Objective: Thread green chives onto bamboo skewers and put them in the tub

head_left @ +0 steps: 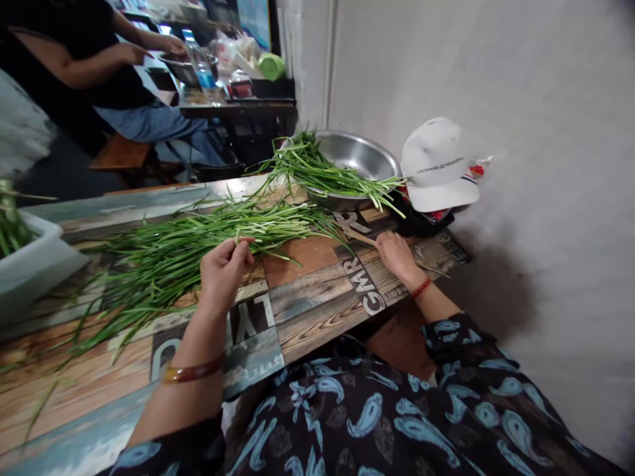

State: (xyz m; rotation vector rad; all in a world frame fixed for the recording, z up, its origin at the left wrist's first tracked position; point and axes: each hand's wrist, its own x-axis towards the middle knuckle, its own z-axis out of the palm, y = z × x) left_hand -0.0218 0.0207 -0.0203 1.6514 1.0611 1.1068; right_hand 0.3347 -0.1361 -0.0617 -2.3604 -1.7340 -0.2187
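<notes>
My left hand [224, 264] is closed in a pinch at the near edge of a loose pile of garlic chives [198, 244], with a short pale green chive stalk showing above the thumb and finger. Low over the table's right part, my right hand [394, 254] has its fingers closed on a few thin bamboo skewers [356, 235]. Their ends stick out on both sides of that hand. More chives [322, 168] lie across the rim of a steel basin [364, 142] beyond the pile.
A white cap [439, 162] rests on dark things beside the basin, near the wall. At the left stands a white plastic tub [40, 264] with greens in it. The patterned wooden table [307, 291] lies before me. Another person [94, 66] sits at a farther table.
</notes>
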